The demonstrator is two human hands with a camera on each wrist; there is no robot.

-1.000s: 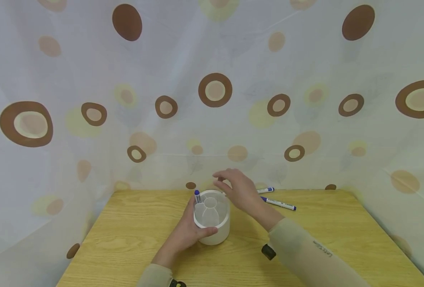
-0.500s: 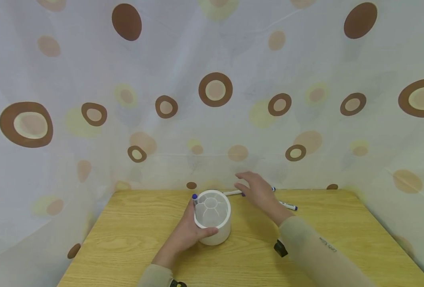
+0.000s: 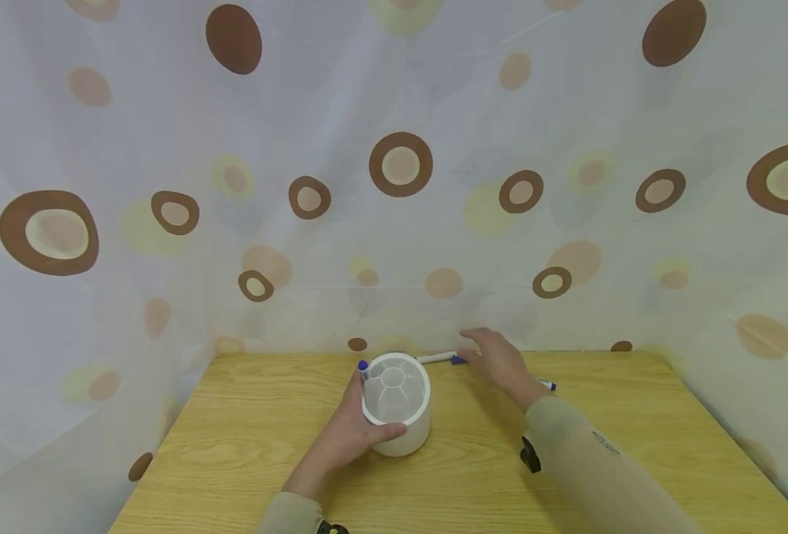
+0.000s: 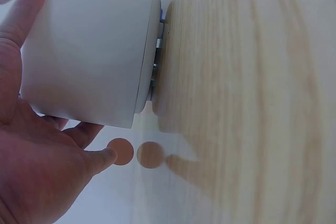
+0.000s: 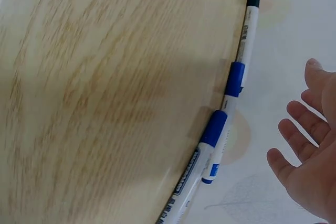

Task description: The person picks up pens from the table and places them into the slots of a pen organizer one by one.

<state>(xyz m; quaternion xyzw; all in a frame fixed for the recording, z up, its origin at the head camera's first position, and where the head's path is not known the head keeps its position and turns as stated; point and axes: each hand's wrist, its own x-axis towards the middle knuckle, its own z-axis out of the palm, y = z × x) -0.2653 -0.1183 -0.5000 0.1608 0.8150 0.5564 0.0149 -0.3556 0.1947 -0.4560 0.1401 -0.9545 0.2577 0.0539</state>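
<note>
My left hand (image 3: 343, 437) grips the side of a white round pen holder (image 3: 403, 441), thumb across its front. The holder has a clear divided insert, and one blue-capped marker (image 3: 364, 369) stands at its left rim. In the left wrist view the fingers spread around the white wall (image 4: 89, 51). My right hand (image 3: 500, 365) hovers over markers at the table's back, fingers apart and holding nothing. The right wrist view shows a blue-capped marker (image 5: 191, 174), another blue-capped marker (image 5: 234, 80) and a dark-capped one (image 5: 251, 30) in a line, apart from the fingers.
The wooden table (image 3: 247, 423) ends at the back against a hanging sheet (image 3: 313, 311) patterned with brown and beige circles. In the head view, the end of a marker (image 3: 545, 383) shows beyond the right wrist.
My right hand has moved right, away from above the pen holder to over the markers. The left hand keeps its grip, and the standing marker leans slightly differently.
</note>
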